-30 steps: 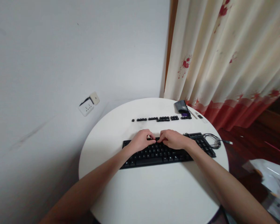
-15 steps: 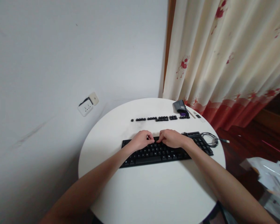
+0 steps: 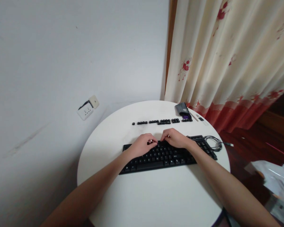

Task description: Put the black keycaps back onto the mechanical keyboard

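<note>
A black keyboard (image 3: 153, 164) lies on a round white table (image 3: 142, 195), and both of my hands are over its far side. My left hand (image 3: 142, 145) rests above the upper rows, thumb and fingertips drawn together near the far edge. Close by on the right, my right hand (image 3: 174, 138) bends its fingers down in a pinch at that same edge. Whatever is between the fingertips of either hand is hidden or too small to make out. Behind the keyboard, loose black keycaps (image 3: 165, 121) stand in a row of small groups.
A grey cloth pouch (image 3: 181, 109) sits at the table's back right, by a pale stick (image 3: 196, 115) and a small dark piece (image 3: 201, 119). The coiled cable (image 3: 215, 143) lies right of the keyboard. A wall socket (image 3: 85, 110) and floral curtain (image 3: 217, 63) stand behind.
My right hand has lifted slightly towards the keyboard's far edge. The left hand's fingertips have shifted a little to the right. The keycap row looks the same.
</note>
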`<state>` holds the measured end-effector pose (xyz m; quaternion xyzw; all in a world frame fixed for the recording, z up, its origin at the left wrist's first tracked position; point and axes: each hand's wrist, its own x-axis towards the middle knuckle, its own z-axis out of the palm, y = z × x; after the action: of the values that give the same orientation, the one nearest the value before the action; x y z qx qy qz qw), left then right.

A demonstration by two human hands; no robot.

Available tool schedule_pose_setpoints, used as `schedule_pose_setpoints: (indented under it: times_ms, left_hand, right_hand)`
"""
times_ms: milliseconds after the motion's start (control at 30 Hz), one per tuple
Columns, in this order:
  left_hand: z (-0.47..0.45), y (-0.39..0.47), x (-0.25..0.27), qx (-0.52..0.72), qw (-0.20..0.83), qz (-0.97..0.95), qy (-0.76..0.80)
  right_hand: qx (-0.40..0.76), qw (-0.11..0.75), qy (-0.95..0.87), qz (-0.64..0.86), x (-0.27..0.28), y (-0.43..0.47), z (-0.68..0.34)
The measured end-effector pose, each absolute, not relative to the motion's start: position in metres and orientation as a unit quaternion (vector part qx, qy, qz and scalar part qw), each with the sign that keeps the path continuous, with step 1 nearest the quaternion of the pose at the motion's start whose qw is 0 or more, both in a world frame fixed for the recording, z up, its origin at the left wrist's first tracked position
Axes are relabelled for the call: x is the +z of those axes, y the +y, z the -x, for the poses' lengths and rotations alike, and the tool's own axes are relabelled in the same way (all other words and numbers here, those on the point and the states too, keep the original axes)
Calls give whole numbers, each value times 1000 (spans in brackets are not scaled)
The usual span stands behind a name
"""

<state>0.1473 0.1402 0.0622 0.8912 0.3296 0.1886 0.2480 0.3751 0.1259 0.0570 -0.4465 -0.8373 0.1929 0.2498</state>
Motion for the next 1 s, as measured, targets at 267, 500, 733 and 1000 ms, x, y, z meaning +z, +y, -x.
schedule_pose_setpoints:
  times_ms: [267, 500, 733, 1000]
  left_hand:
    - [-150, 109, 58, 52, 168, -948, 267]
    - [-152, 108, 56, 17, 142, -950, 276]
    - [-133, 121, 65, -28, 153, -944, 291]
    - [-124, 128, 69, -56, 180, -934, 304]
  right_hand:
    - [148, 276, -786, 532, 57, 134, -383]
    - [137, 292, -765, 557, 55, 136, -383]
    - [141, 272, -765, 566, 55, 136, -384]
    - [154, 246, -777, 559, 52, 135, -384]
